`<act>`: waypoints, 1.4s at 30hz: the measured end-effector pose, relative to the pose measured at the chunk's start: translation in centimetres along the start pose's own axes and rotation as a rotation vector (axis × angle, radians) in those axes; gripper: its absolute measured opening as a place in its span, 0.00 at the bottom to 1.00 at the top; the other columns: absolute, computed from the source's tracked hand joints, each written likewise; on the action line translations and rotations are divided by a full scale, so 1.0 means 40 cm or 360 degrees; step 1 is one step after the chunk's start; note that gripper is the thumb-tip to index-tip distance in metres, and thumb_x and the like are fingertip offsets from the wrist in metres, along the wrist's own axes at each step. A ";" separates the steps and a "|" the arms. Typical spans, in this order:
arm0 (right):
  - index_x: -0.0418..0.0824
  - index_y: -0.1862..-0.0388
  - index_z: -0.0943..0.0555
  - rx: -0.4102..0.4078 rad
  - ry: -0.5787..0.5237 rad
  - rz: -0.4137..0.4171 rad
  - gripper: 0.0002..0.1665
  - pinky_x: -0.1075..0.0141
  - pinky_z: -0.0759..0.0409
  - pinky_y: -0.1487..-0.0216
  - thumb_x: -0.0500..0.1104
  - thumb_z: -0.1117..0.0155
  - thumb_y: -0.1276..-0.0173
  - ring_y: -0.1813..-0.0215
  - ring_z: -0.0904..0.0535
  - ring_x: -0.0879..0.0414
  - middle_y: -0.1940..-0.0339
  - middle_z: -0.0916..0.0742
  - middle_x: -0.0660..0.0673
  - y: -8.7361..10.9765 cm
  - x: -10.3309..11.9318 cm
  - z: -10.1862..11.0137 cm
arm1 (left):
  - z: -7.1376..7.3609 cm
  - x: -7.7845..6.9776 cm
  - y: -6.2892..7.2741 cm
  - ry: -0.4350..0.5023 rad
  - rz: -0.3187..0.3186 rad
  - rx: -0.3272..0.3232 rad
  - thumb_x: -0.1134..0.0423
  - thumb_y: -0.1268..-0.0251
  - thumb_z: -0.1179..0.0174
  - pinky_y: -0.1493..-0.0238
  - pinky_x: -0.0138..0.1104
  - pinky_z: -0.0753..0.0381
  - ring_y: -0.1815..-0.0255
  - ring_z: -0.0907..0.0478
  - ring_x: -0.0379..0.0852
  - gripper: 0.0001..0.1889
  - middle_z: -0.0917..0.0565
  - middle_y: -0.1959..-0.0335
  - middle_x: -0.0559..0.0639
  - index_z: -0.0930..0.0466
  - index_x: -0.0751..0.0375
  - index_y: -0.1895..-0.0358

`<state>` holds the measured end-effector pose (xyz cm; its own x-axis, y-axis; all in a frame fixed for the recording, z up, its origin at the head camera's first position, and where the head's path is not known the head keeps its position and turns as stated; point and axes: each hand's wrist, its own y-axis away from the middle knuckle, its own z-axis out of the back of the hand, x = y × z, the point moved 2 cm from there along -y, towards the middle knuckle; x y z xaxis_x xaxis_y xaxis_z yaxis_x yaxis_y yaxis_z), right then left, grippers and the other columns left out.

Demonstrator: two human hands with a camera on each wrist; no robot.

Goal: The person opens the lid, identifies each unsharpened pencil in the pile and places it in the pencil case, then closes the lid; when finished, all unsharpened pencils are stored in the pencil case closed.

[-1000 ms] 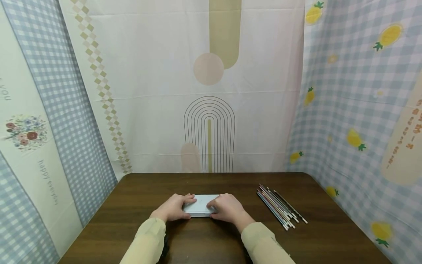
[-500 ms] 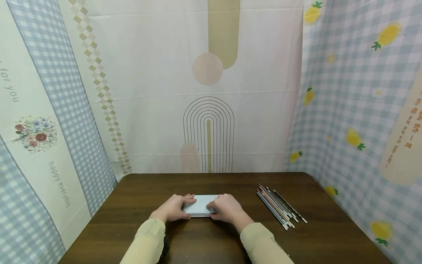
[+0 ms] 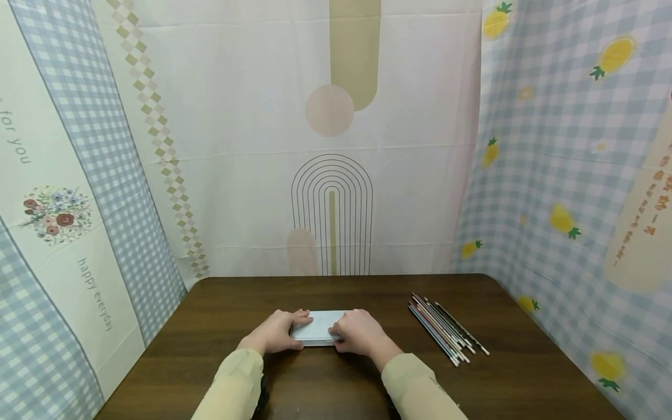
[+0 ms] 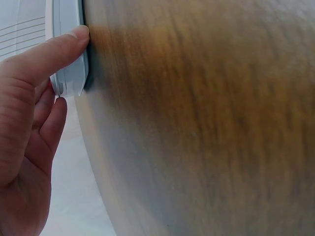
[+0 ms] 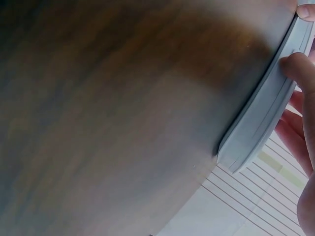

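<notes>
A flat, pale blue-white rectangular case (image 3: 317, 325) lies on the brown table, its lid side up. My left hand (image 3: 274, 331) grips its left end; in the left wrist view the thumb (image 4: 74, 42) presses the near side wall while other fingers reach round the end. At the right part of the case, my right hand (image 3: 362, 333) holds on with curled fingers. The right wrist view has the right thumb (image 5: 295, 66) against the case's long side (image 5: 266, 110), near the seam under the lid. More fingers show behind the far side.
Several long pencils (image 3: 443, 328) with pale ends lie in a loose bundle on the table's right side. Beyond the brown table (image 3: 236, 297) hangs a white patterned cloth (image 3: 241, 146); checked cloths flank both sides.
The head view has shifted slightly. Both hands stay at the case, and the right fingers have shifted a little on it. The pencils lie as before.
</notes>
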<state>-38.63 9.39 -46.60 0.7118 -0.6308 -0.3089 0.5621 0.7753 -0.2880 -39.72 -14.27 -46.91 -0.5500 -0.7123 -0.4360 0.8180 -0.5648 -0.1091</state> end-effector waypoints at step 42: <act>0.54 0.78 0.21 0.0000 0.0315 0.0127 0.16 0.66 0.24 0.78 0.53 0.23 0.39 0.81 0.24 0.63 0.82 0.18 0.58 -0.005 0.042 0.012 | 0.003 0.009 0.026 -0.0034 -0.0048 0.0019 0.65 0.42 0.18 0.28 0.53 0.27 0.22 0.30 0.55 0.36 0.24 0.24 0.52 0.19 0.58 0.28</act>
<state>-37.35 8.19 -46.62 0.6572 -0.5614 -0.5030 0.5072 0.8230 -0.2558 -39.09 -15.16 -47.08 -0.5782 -0.7034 -0.4133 0.7988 -0.5911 -0.1115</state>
